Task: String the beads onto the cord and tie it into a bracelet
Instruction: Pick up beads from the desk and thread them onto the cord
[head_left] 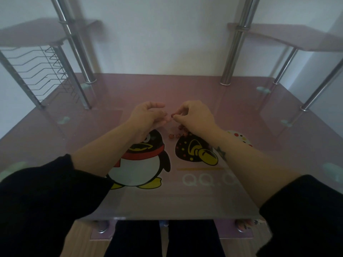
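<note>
Both hands are raised over the middle of the pink glass table [185,197], fingertips almost meeting. My right hand [194,115] pinches a small reddish-brown bead [172,114] between thumb and forefinger. My left hand [148,115] has thumb and fingers curled together just left of that bead; the cord is too thin to make out. Several more reddish beads [175,135] lie on the glass below the hands, some [182,127] partly hidden by my right wrist.
Cartoon penguin prints [141,164] cover the tabletop. Chrome posts [230,67] rise at the back left and right and carry two side shelves [289,36]. A wire rack [40,71] hangs at the far left. The table's front edge lies near my legs.
</note>
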The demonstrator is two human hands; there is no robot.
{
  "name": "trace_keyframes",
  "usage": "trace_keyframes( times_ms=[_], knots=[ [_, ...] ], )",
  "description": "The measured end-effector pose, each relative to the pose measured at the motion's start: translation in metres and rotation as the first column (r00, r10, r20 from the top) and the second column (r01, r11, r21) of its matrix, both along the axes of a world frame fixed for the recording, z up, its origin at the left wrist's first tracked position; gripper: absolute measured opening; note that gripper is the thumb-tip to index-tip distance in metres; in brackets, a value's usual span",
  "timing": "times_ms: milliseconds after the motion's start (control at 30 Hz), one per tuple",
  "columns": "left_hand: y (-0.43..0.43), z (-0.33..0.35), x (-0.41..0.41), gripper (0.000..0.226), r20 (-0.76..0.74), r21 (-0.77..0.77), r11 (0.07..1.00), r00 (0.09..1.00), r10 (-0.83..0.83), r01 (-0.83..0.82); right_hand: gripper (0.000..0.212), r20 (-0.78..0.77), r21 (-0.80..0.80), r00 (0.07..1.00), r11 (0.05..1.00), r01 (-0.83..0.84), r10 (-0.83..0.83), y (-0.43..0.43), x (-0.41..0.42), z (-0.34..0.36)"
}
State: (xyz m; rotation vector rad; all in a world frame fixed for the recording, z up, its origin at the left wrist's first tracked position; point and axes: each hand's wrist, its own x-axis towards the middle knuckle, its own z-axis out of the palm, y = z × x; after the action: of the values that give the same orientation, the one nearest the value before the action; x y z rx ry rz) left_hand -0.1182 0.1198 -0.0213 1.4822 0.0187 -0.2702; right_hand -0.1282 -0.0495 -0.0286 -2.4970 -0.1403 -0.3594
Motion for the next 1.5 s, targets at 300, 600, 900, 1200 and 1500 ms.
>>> trace_keyframes(
  times_ms=[300, 600, 900, 1200, 1500],
  knots=[
    [0.001, 0.002, 0.000, 0.019, 0.068, 0.131, 0.990, 0.996, -0.054, 0.044, 0.033, -0.060, -0.034, 0.994, 0.995, -0.096, 0.093, 0.002, 0.005, -0.002],
    [0.005, 0.006, 0.000, 0.017, 0.127, 0.220, 0.975, 0.989, -0.071, 0.042, 0.014, -0.015, 0.099, 0.995, 0.990, -0.097, 0.099, 0.004, 0.003, 0.009],
    [0.014, 0.020, -0.014, 0.020, -0.015, 0.794, 0.519, 0.864, -0.503, 0.316, 0.012, -0.019, 0.078, 0.997, 0.994, -0.072, 0.073, 0.001, -0.009, 0.012],
    [0.003, 0.008, -0.021, 0.012, 0.107, 0.822, 0.529, 0.856, -0.505, 0.210, 0.012, -0.101, 0.164, 0.989, 0.982, -0.091, 0.109, -0.002, -0.027, 0.017],
    [-0.001, 0.002, -0.023, 0.015, 0.246, 0.768, 0.628, 0.846, -0.474, 0.128, 0.010, -0.107, 0.214, 0.985, 0.971, -0.108, 0.134, -0.007, -0.031, 0.015]
  ],
)
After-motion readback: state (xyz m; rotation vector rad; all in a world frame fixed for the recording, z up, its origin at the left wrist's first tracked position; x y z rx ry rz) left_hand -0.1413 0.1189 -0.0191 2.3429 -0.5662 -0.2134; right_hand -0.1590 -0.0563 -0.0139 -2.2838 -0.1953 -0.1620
